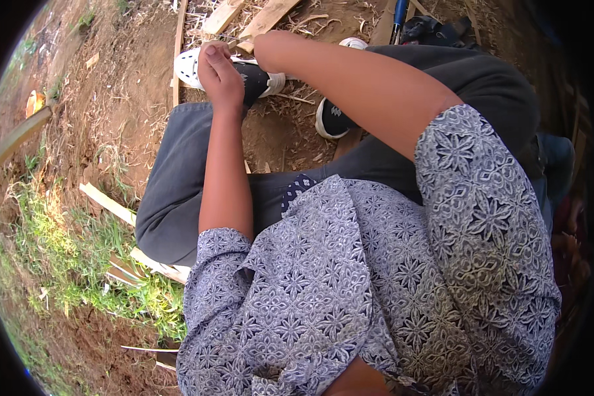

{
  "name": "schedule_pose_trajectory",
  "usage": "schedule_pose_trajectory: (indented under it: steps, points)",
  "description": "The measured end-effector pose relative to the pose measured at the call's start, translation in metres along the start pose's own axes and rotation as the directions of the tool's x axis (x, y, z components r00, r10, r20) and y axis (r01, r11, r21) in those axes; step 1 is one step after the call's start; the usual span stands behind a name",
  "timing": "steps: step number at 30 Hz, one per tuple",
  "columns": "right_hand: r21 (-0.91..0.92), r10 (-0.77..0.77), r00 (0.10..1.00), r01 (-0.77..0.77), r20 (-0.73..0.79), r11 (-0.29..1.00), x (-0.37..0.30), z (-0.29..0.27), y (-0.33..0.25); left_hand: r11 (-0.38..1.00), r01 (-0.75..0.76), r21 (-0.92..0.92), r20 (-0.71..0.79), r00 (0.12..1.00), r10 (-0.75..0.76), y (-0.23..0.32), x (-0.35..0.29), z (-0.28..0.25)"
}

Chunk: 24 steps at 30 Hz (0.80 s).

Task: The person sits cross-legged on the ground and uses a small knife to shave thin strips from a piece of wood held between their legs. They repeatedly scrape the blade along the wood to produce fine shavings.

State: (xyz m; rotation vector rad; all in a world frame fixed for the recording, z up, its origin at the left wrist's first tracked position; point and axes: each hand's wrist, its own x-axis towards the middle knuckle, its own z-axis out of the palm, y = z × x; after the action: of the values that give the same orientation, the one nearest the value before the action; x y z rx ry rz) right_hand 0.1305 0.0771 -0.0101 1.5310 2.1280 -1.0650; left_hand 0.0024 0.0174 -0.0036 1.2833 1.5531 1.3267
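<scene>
Grey-and-white printed cloth makes up the wearer's floral shirt [310,284], its short sleeves reaching toward the elbows above dark grey trousers [178,178]. Both bare forearms extend forward over the bent legs. At the upper left of centre, the left hand [220,74] is raised beside a black-and-white shoe [189,68], partly covering it in the view. Its fingers are curled in and lie close together, with the thumb against them; I cannot tell whether they clamp on anything. Just to its right, the right hand [274,51] bends away at the wrist, so its fingers are hidden and I cannot tell whether they are apart or together. A pale wooden board [270,18] lies on the ground beyond the hands, its near end showing between them, and a shorter plank [223,16] lies to its left. Wood shavings [327,23] litter the brown soil around these. A blue-handled tool [399,13] shows farther right, beyond the right knee. Green grass [53,237] grows at the left.
</scene>
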Motion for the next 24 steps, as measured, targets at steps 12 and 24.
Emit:
schedule_pose_trajectory:
  steps: [12,24]
  points:
    - [-0.042,0.143,0.98,-0.138,0.138,0.99,-0.007,-0.03,-0.017,0.978,-0.173,0.118,0.175,0.973,0.151,0.005,-0.01,0.01]
    - [0.395,-0.066,0.95,-0.063,0.304,0.917,0.024,-0.008,0.021,0.974,-0.206,0.093,0.156,0.969,0.19,0.005,-0.013,0.003]
